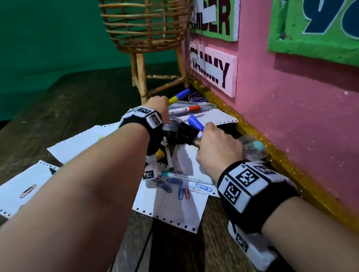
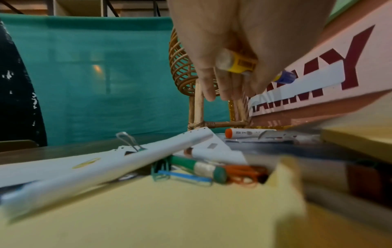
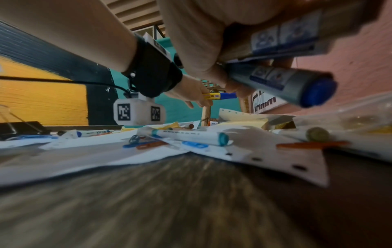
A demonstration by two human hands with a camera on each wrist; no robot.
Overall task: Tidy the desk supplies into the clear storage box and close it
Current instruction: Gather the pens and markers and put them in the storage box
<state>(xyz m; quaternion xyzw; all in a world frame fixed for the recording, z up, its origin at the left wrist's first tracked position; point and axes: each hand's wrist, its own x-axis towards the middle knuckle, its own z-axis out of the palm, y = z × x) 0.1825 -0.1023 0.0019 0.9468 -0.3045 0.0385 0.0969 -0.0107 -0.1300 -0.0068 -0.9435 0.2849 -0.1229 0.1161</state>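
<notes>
Early still: left hand [image 1: 159, 108] clamped on glue stick [image 1: 179, 96], right hand [image 1: 217, 151] on markers [image 1: 195, 122]; clips [image 1: 183, 190], pens left; box [image 1: 252, 147] unclosed.

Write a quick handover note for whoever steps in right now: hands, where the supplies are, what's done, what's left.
Left hand: holds a yellow glue stick with a blue cap beyond the paper pile, near the wicker stand.
Right hand: grips blue-capped markers, seemingly two, above the papers.
Clear storage box: seems to sit by the pink wall; contents and lid unclear.
Still loose on the wooden desk: orange-capped marker, teal-capped marker, paper clips, black binder clip, perforated sheets.
Left: box what's held, gather the rest, close the box.
</notes>
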